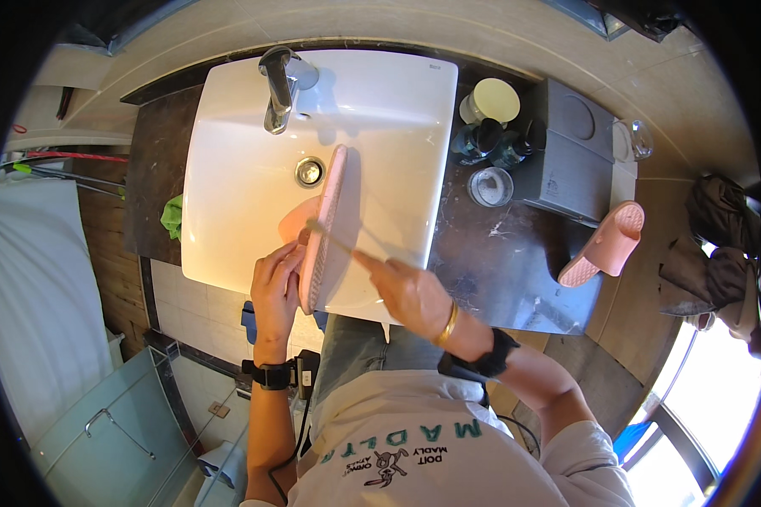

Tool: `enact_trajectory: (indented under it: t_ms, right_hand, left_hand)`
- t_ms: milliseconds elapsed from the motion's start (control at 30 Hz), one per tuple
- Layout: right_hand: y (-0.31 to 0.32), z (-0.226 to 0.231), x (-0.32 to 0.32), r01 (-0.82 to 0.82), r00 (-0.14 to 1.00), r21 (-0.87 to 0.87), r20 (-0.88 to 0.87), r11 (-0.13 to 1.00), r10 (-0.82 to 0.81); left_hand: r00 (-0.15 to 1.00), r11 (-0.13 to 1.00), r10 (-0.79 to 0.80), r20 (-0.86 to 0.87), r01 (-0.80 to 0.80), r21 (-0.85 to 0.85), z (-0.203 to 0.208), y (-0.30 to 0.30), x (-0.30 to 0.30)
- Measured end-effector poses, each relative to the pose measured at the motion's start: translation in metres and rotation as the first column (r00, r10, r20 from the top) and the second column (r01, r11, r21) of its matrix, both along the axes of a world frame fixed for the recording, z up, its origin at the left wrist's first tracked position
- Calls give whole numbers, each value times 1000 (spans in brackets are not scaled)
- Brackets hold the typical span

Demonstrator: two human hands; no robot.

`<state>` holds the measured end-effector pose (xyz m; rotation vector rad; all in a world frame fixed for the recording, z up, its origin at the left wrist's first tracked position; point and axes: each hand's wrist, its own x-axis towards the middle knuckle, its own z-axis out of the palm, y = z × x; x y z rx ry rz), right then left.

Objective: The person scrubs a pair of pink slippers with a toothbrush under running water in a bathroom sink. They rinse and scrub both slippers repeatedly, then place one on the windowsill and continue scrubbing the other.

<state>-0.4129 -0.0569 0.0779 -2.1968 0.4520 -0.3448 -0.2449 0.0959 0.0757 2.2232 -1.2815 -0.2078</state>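
Note:
A pink slipper (333, 200) stands on its edge over the white sink (228, 194), its sole turned to the right. My left hand (274, 283) is closed round the slipper's near end. My right hand (410, 291) grips a slim brush (343, 246), blurred by motion, its tip reaching to the slipper's strap side near my left fingers. Whether the bristles touch the slipper, I cannot tell. The matching pink slipper (610, 245) rests at the right end of the dark counter, away from both hands.
A chrome faucet (281, 89) rises at the sink's back, behind the drain (309, 172). On the right counter (490, 253) are a grey box (571, 152), a pale yellow cup (492, 101), dark bottles (480, 139) and a glass jar (490, 186). A green cloth (172, 216) lies left.

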Motion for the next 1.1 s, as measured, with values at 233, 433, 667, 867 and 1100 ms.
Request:
enact_trajectory:
  t_ms: [233,433,667,867,1100]
  right_hand:
    - [0,-16,4,68,998,-84,-8,994,-69]
    - [10,-31,13,98,995,-83,21,992,-97]
    - [-1,-12,6,-1,999,-121,-46,993,-4]
    - [-1,-19,2,23,1000,-86,-12,996,-25]
    - [8,-20,4,36,988,-133,-144,991,-55]
  left_hand:
    - [983,994,47,-180,-28,110,14,1,11]
    - [951,984,170,-258,-148,105,10,-8,-2]
    - [967,989,145,-211,-134,67,3,-20,-9]
    - [987,996,42,-158,-30,80,13,-5,11]
    - [977,995,83,-194,-70,73,6,5,13]
